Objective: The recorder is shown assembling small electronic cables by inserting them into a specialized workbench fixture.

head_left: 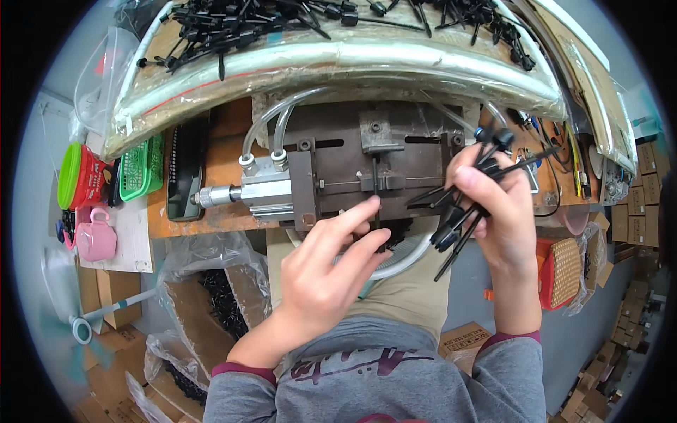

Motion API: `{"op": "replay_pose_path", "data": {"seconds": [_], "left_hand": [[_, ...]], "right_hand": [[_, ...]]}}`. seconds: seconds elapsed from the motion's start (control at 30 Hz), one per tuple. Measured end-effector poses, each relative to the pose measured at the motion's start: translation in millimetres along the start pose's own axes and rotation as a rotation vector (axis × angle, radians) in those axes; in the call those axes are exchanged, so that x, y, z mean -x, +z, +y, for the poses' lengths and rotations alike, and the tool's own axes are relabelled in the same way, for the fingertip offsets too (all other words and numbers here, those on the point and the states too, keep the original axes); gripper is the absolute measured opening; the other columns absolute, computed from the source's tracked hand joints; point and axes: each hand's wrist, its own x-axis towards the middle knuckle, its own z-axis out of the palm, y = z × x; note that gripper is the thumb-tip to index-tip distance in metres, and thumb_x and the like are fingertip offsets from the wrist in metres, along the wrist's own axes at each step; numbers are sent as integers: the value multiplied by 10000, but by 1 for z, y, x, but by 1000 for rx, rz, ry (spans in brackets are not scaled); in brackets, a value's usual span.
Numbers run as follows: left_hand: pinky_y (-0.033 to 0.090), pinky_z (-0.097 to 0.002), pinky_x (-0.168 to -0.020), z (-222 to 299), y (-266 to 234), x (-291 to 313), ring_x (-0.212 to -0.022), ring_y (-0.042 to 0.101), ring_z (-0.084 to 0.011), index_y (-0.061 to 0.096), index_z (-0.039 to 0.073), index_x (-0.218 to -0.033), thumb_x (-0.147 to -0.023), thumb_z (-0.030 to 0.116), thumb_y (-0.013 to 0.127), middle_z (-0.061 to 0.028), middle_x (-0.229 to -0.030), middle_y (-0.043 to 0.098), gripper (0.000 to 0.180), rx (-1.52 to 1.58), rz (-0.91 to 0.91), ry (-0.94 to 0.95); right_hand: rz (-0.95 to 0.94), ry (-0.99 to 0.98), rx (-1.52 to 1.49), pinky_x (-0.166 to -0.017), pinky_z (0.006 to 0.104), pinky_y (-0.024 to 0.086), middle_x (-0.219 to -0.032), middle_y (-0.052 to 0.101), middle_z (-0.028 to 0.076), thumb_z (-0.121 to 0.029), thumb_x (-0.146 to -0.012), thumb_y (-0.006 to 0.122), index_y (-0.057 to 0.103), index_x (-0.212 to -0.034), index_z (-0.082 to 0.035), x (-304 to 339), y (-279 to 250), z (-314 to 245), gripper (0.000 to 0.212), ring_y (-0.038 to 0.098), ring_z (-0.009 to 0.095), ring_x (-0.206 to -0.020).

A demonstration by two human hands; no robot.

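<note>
My right hand (497,204) is closed around a bunch of thin black plastic rods with thicker heads (451,229), their ends sticking out on both sides. Beside the front of a dark metal fixture, my left hand (324,264) has its fingers apart. Its index fingertip is close to the lower end of a single black rod (376,176), which lies upright in view across a small metal block (384,183). Whether that fingertip touches the rod I cannot tell. The fixture's brown base plate (345,158) carries a silver pneumatic cylinder (268,187) on its left.
Behind the fixture, a plastic-wrapped tray (338,56) bears a heap of black rods (226,28). To the left stand a green basket (141,169), a black tray (185,176) and a pink cup (96,236). Clear air hoses (257,127) loop over the fixture. Bagged boxes (194,303) sit below left.
</note>
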Motion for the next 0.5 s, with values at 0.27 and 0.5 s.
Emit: {"op": "replay_pose_path", "data": {"seconds": [0.27,0.5], "left_hand": [[524,-286,-619,-13,28,-5,-662,660,-178,721,46,-942,-688,102,827,-115,-1243,702,281,-285,-37,131],[522,-273,-612,-7,20,-11,-665,661,-159,735,46,-975,-670,101,845,-114,-1221,711,328,-270,-124,84]], "right_hand": [[139,-105,-3,-408,172,302,-690,608,-9,-104,-883,755,668,-914,-21,13,2,12,125,441,15,-465],[287,-240,32,-430,155,332,-716,641,-16,-90,-877,774,687,-918,-35,18,3,20,111,486,1,-504]]}}
